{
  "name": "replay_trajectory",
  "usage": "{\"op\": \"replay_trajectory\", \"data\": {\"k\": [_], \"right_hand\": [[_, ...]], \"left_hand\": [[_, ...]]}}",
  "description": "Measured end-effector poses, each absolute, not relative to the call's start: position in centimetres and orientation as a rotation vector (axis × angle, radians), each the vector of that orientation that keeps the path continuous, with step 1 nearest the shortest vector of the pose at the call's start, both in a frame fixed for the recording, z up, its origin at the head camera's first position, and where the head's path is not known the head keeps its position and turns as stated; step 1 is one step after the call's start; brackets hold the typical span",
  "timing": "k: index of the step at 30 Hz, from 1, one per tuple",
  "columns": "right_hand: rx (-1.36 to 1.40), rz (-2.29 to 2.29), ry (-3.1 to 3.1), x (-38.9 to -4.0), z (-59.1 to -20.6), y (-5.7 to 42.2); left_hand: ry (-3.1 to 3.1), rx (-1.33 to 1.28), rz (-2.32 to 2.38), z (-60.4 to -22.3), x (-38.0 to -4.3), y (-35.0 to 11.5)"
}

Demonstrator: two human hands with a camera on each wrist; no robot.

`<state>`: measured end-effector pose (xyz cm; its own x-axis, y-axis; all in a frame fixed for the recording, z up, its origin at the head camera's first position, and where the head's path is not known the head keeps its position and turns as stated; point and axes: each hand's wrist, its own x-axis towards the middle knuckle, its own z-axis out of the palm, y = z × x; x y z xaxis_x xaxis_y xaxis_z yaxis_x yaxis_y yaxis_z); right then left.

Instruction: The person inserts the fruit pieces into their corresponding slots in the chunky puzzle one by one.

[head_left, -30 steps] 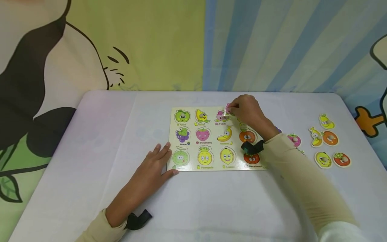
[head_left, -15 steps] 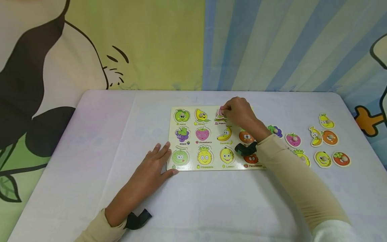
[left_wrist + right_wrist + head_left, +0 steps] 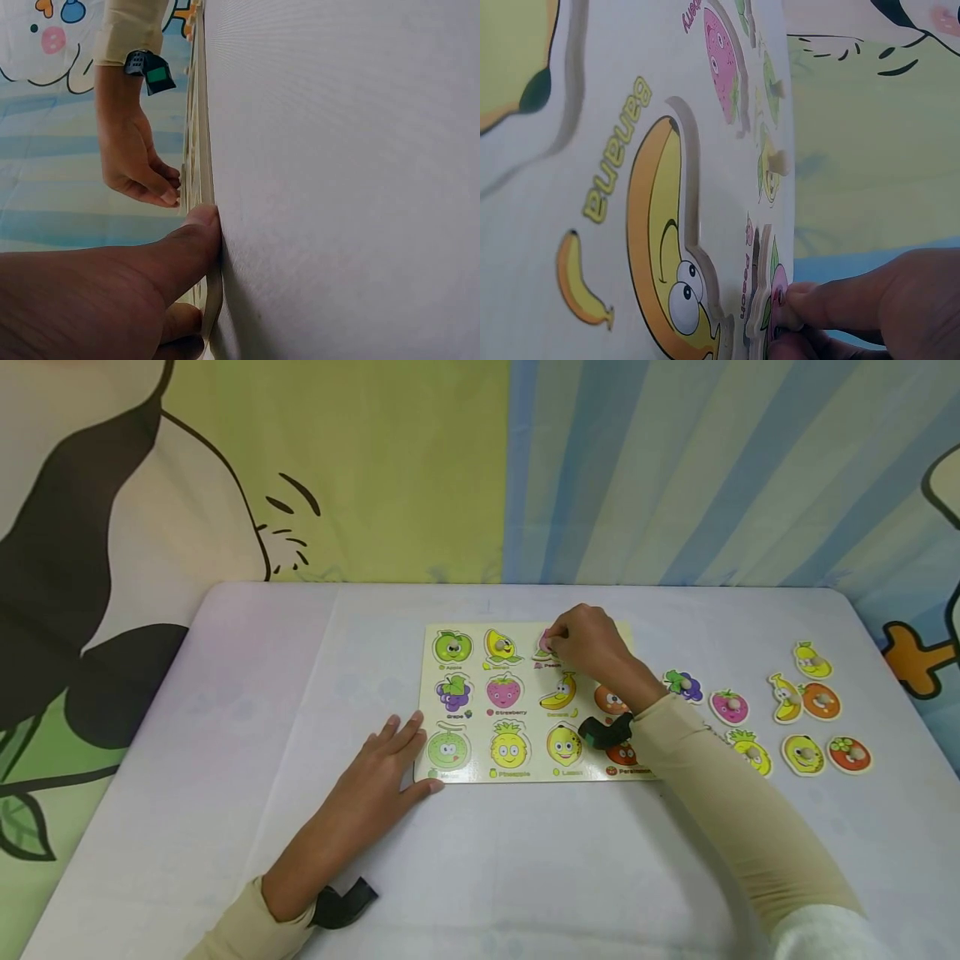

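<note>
A fruit puzzle board (image 3: pixel 534 720) lies flat on the white-covered table. My right hand (image 3: pixel 596 643) pinches the peach puzzle piece (image 3: pixel 778 285) by its knob. In the right wrist view, this pink piece sits at its "Peach" slot, its edge standing a little proud of the board. Fingers partly hide it in the head view. My left hand (image 3: pixel 378 781) rests at the board's front left corner, fingers straight over the left side and thumb (image 3: pixel 199 225) along the front edge. An apple piece (image 3: pixel 452 647) and a yellow fruit piece (image 3: pixel 500 647) with knobs sit in the top row.
Loose knobbed pieces lie right of the board: grape (image 3: pixel 682 686), strawberry (image 3: pixel 729 707), pineapple (image 3: pixel 750 752), lemon (image 3: pixel 802 755), banana (image 3: pixel 785 700), orange (image 3: pixel 821 702), a red one (image 3: pixel 850 755) and a yellow-green one (image 3: pixel 813 661). A printed curtain (image 3: pixel 337 468) hangs behind the table.
My right hand has moved left and lowered the peach piece from a tilted hold above the board onto its slot. My left hand has stayed at the corner.
</note>
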<state>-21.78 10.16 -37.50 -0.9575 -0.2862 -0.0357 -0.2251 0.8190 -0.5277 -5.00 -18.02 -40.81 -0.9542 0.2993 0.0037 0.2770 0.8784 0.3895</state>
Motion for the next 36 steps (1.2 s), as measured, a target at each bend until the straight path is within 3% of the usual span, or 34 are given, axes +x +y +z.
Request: {"op": "replay_trajectory", "data": {"k": [36], "right_hand": [[-0.320, -0.808, 2.832, -22.52, -37.98, 10.15]], "left_hand": [[2.996, 0.451, 0.611, -40.82, -5.04, -17.97]]}}
